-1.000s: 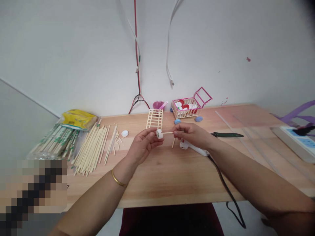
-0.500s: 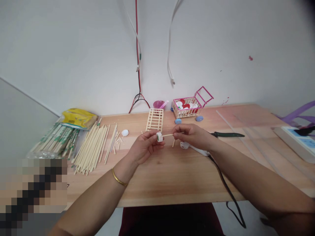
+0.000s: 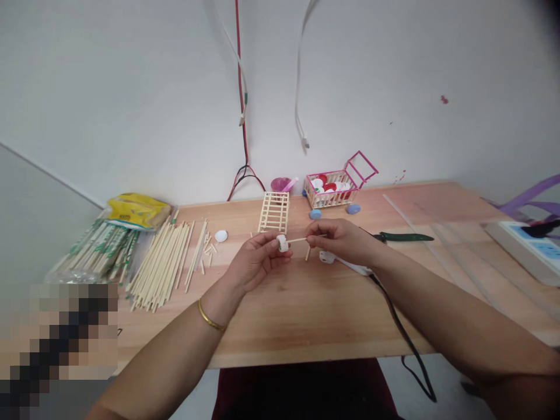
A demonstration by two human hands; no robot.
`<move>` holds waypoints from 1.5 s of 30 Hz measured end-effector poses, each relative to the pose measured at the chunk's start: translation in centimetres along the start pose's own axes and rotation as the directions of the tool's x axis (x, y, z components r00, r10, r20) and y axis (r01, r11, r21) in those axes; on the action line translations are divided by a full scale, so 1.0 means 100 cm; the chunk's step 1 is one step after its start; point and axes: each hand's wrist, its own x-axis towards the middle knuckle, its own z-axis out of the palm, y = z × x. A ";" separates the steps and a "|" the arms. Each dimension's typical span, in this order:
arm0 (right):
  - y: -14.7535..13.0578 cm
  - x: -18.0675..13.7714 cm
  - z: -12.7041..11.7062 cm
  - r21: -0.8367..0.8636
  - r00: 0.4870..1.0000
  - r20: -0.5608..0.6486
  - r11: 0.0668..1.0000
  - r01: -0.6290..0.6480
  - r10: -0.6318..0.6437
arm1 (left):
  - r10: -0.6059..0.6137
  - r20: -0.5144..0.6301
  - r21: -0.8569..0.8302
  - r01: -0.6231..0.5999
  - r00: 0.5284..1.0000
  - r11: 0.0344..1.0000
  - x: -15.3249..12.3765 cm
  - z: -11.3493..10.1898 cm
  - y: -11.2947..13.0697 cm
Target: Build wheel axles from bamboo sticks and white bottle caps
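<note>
My left hand [image 3: 256, 261] pinches a small white bottle cap [image 3: 282, 243] above the wooden table [image 3: 306, 315]. A thin wooden stick [image 3: 298, 239] runs from the cap to my right hand [image 3: 343, 240], whose fingers are closed on the stick's other end. Both hands hover near the table's middle, just in front of a small ladder-like stick frame [image 3: 275, 212]. A white tool with a black cord [image 3: 350, 267] lies under my right hand.
Loose chopsticks [image 3: 166, 262] and wrapped packs [image 3: 96, 251] lie at the left beside a yellow packet [image 3: 137, 211]. A pink stick cart with caps [image 3: 336, 188], a pink cup [image 3: 280, 185], a dark knife [image 3: 405, 237], clear rods [image 3: 441, 245] and a power strip [image 3: 525, 251] lie farther back and right.
The cap has turned slightly in my left fingers and the view has shifted a little. Both hands stay on the cap and stick in nearly the same place.
</note>
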 end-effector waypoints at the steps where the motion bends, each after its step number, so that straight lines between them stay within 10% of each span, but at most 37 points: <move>1: 0.000 0.000 0.000 0.004 1.000 0.001 1.000 -0.002 0.002 | -0.001 -0.001 0.002 0.001 1.000 1.000 0.000 0.000 0.000; 20: 0.001 0.000 -0.001 -0.097 0.999 -0.034 0.995 -0.003 0.000 | 0.193 0.031 0.296 -0.194 0.981 0.935 0.000 0.001 -0.005; 34: -0.003 -0.003 0.003 -0.009 0.991 -0.089 0.995 0.103 -0.104 | 0.010 -0.049 0.027 -0.009 0.999 1.000 0.000 0.000 0.002; 45: -0.008 -0.007 0.015 -0.243 0.912 -0.109 0.900 0.362 -0.396 | -0.170 0.170 -0.030 0.178 0.971 0.984 -0.007 0.008 0.003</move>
